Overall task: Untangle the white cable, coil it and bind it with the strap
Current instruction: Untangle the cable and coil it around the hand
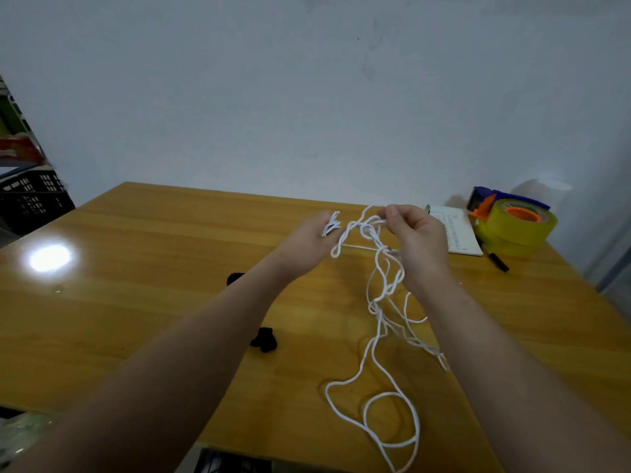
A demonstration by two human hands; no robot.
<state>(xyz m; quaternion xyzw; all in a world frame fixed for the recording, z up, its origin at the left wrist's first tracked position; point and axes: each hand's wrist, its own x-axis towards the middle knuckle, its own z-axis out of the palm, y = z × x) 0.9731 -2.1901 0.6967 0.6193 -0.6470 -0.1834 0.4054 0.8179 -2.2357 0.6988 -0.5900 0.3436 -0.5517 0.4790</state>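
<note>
Right hand (418, 237) pinches the cable (377, 310) at its knot, held above the table (153, 302); left hand (312, 235) grips several strands just beside. Cable hangs tangled, near loops resting on the table. Black strap (263, 340) lies left, untouched. Stage 1 of 3: untangling; coiling, binding remain.

my left hand (307, 238): fingertips hidden behind its back | white cable (375, 307): lowest loop cut by bottom edge | black piece (235, 277): half behind my forearm | notebook (456, 233): writing too small to read
</note>
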